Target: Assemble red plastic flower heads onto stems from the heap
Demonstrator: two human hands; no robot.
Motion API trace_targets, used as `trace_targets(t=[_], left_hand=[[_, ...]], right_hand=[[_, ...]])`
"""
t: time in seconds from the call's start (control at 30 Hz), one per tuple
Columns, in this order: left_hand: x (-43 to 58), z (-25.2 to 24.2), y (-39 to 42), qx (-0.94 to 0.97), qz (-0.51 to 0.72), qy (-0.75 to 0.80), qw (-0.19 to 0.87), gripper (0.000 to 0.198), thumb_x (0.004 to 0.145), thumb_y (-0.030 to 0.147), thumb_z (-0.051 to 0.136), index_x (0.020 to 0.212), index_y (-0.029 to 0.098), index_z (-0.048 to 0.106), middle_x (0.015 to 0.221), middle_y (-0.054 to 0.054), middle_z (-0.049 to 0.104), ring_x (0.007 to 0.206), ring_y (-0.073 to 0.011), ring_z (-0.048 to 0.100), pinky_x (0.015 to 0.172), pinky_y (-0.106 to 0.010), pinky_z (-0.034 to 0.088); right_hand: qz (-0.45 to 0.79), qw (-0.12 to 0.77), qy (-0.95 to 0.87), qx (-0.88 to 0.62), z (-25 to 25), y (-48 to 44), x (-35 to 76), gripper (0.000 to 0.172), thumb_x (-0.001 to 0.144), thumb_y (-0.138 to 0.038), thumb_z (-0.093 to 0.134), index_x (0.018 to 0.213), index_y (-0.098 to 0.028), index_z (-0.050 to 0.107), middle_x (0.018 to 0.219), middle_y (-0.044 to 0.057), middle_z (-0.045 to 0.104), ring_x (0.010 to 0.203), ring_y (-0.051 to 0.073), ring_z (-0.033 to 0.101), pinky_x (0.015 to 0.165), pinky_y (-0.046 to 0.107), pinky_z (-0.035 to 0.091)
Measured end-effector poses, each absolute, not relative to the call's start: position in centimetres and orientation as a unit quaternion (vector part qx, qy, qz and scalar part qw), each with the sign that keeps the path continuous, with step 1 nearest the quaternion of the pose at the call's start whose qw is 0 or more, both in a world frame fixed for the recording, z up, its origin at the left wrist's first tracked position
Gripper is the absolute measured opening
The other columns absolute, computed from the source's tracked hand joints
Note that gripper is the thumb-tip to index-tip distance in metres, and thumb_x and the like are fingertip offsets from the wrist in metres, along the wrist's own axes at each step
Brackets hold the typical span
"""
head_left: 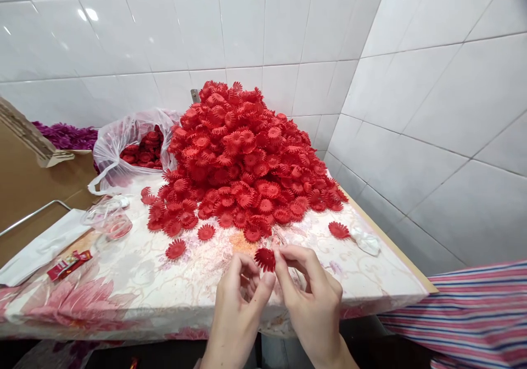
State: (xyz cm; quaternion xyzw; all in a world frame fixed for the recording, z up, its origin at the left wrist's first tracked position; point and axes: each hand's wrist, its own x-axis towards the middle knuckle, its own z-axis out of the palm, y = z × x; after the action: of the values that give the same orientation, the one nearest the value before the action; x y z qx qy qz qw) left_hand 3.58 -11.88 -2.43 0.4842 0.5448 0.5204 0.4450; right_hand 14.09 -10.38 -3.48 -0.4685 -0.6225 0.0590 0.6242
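Note:
Near the front of the table, a dark red artificial flower head (264,260) is between my two hands, its toothed petals fanned out. My right hand (310,295) pinches its right edge between thumb and forefinger. On the other side, my left hand (244,297) has its curled fingers and thumb around the flower's lower left. Just beyond my hands rises a tall heap of red flower heads (247,155). Several loose ones lie in front, including a flower head (176,249) at left and another flower head (338,230) at right.
A clear plastic bag (109,149) with darker red flowers stands left of the heap, beside a cardboard box (78,177) and purple flowers (66,135). Plastic cups (117,226), a red wrapper (69,264) and a crumpled white scrap (366,241) lie on the floral tablecloth (144,284). Striped cloth (473,303) hangs at right.

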Motion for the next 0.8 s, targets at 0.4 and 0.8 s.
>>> trace_targets(t=[0.4,0.8], left_hand=[[3.7,-2.9,-11.7,0.579,0.492,0.555,0.340,0.022,0.087,0.037,0.051,0.070,0.023,0.052,0.066,0.001,0.055,0.060,-0.0165,0.053,0.056,-0.026,0.037],[3.0,-1.6,-12.6,0.606,0.451,0.498,0.425,0.040,0.087,0.039,0.052,0.052,0.020,0.050,0.055,0.001,0.047,0.055,-0.0148,0.045,0.057,-0.026,0.033]], right_hand=[[0.353,0.648,-0.495,-0.458,-3.0,-11.9,14.0,0.002,0.080,-0.022,0.066,0.080,-0.022,0.064,0.072,0.000,0.071,0.064,0.015,0.071,0.059,0.019,0.059],[0.264,0.666,-0.464,-0.521,-2.6,-8.4,17.0,0.007,0.075,-0.023,0.066,0.076,-0.020,0.059,0.071,0.002,0.066,0.067,0.017,0.067,0.063,0.027,0.057]])
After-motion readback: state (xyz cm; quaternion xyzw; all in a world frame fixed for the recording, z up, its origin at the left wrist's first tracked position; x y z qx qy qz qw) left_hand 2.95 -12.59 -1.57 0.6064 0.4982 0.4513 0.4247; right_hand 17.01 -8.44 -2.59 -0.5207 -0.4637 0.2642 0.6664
